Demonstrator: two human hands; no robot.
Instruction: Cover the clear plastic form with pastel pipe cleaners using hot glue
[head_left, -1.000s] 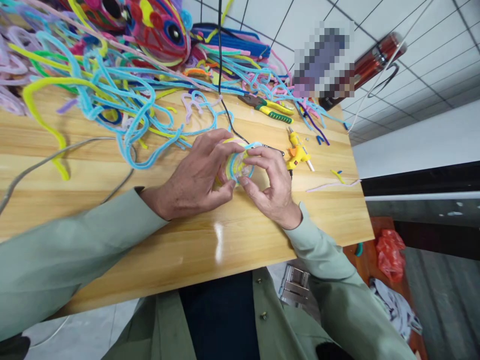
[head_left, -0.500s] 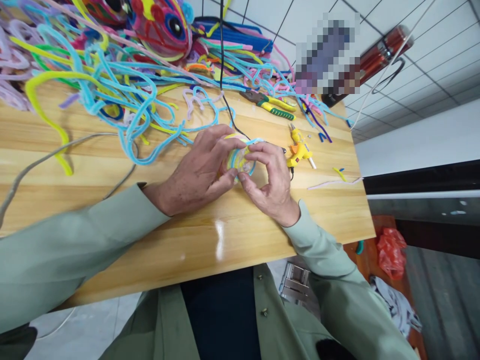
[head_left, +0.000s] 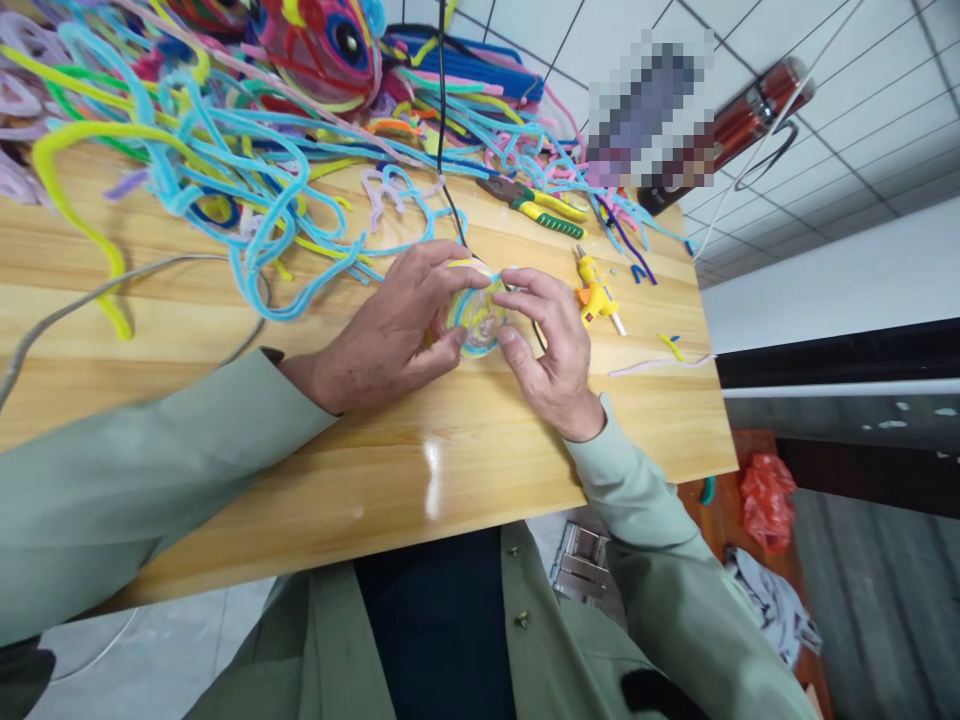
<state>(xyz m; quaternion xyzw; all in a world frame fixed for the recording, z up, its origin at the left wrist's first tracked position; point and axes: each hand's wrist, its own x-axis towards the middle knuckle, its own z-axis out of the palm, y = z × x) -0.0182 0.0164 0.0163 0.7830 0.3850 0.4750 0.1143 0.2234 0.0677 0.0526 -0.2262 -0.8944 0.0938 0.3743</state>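
Observation:
Between my hands, over the table, is a small round clear plastic piece (head_left: pixel 484 322) wrapped with blue and yellow pipe cleaners. It looks like a cup or bottle base, though its kind is unclear. My left hand (head_left: pixel 401 325) grips its left side, with the thumb at the near edge and the fingers over the far rim. Curved around its right side, my right hand (head_left: pixel 551 345) touches the rim with its fingertips and keeps its thumb at the near right edge. Fingers hide part of the piece.
Blue pipe cleaners (head_left: pixel 289 225) and a colourful fish-like figure (head_left: pixel 322 50) cover the back left. Pliers (head_left: pixel 532 205), a yellow glue gun (head_left: pixel 596 290) and scraps (head_left: pixel 670 346) lie rightward. A black cord (head_left: pixel 442 110) hangs beyond my hands. A red thermos (head_left: pixel 765 105) stands back right.
My right thumb has moved away from my left thumb, and the right hand has opened wider around the piece. The piece shows more of its clear inside. The view has shifted slightly.

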